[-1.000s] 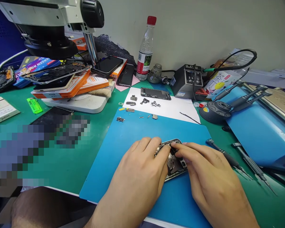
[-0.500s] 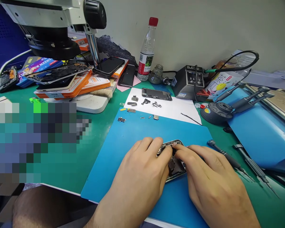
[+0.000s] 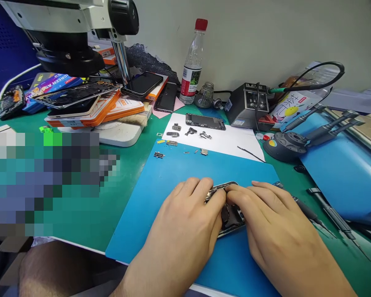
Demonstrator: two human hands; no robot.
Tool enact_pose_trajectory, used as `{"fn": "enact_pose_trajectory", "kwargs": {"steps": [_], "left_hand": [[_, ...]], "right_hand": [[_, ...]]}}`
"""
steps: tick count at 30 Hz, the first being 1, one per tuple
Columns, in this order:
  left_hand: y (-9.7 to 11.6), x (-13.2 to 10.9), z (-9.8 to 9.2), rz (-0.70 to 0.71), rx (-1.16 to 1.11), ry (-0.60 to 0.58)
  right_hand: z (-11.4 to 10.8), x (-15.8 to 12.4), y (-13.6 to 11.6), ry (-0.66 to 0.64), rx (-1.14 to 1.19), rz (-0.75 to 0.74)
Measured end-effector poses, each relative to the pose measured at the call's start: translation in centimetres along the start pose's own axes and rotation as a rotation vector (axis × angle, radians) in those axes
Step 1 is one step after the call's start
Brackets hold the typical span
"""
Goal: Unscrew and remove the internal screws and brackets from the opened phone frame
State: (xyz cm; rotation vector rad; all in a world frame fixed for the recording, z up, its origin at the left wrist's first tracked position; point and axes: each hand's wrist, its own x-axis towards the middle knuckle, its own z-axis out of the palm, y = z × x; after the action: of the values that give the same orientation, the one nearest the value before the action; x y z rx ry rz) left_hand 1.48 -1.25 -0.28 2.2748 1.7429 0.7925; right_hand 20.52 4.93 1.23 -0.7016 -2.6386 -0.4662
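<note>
An opened phone housing [image 3: 233, 216], its dark insides facing up, lies tilted on the blue mat [image 3: 136, 214]. Over its left side is my left hand [image 3: 185, 218], closed on the edge, with index finger and thumb reaching inside. My right hand [image 3: 275, 222] comes from the right, its index fingertip pressed at the upper inside of the housing, close to the left fingertips. The other right fingers are curled along the right edge. Whatever is between the fingertips is hidden by the fingers.
Small phone parts [image 3: 191, 131] lie on white paper [image 3: 225, 144] beside a phone screen [image 3: 205, 121]. Screwdrivers [image 3: 334, 212] rest at right, near a round tool stand [image 3: 286, 145]. A bottle [image 3: 192, 68] stands behind; a microscope [image 3: 71, 45] overhangs stacked phones and boxes [image 3: 89, 113] at left.
My right hand has shifted slightly right and its wrist has turned, with the fingers flatter over the housing. My left hand stays on the housing. The view has moved a little.
</note>
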Motion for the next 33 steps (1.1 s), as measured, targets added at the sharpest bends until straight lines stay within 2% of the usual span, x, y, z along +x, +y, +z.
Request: {"fn": "enact_pose_trajectory", "kwargs": {"steps": [10,15,23,26,29,31,33], "left_hand": [[0.0,0.1,0.0,0.014,0.02,0.001],[0.0,0.0,-0.1,0.017,0.037,-0.007],[0.0,-0.1,0.1,0.013,0.017,0.006],[0.0,-0.4,0.0,0.009,-0.017,0.037],[0.0,-0.7,0.0,-0.024,-0.06,0.088],[-0.1,-0.7,0.0,-0.018,-0.04,0.087],[-0.1,-0.7,0.1,0.019,0.012,0.054]], "right_hand": [[-0.1,-0.5,0.6,-0.005,0.058,-0.023],[-0.1,-1.9,0.8,0.115,0.177,0.163],[0.2,-1.5,0.4,0.05,0.172,0.121],[-0.2,-1.6,0.4,0.073,0.236,0.19],[-0.6,-2.2,0.4,0.166,0.283,0.325],[-0.6,-2.4,0.2,0.169,0.265,0.33],[-0.4,-2.4,0.1,0.121,0.237,0.275]]}}
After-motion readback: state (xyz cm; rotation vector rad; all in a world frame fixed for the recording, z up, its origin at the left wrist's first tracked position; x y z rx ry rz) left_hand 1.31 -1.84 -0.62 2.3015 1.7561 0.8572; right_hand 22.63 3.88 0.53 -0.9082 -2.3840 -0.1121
